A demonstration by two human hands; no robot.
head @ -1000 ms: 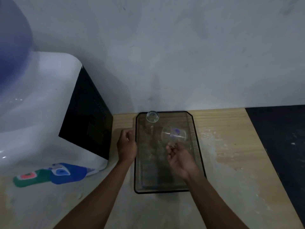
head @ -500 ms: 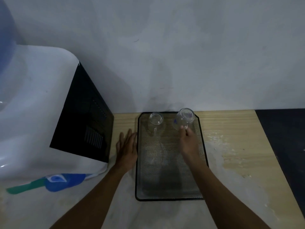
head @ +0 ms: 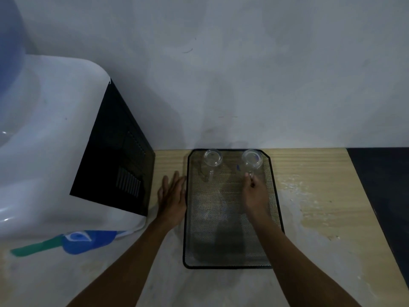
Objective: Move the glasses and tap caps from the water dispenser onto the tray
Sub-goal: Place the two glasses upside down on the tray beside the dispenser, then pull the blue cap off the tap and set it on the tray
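A black mesh tray (head: 232, 251) lies on the wooden table. Two clear glass mugs stand at its far end: one at the far left (head: 213, 157), one at the far right (head: 252, 159). My right hand (head: 254, 191) is over the tray with its fingertips pinched on the handle of the right mug. Flat on the table, fingers apart, my left hand (head: 172, 196) rests against the tray's left edge and holds nothing. The white water dispenser (head: 48, 140) stands at the left. No tap caps show.
The dispenser's black side panel (head: 117, 165) faces the tray, with a blue bottle (head: 8, 41) on top. A grey wall rises just behind the tray. The table (head: 321, 196) has a dark edge on the right.
My right hand carried the tilted mug to the tray's far right corner and set it upright. My left hand opened and laid itself flat beside the tray.
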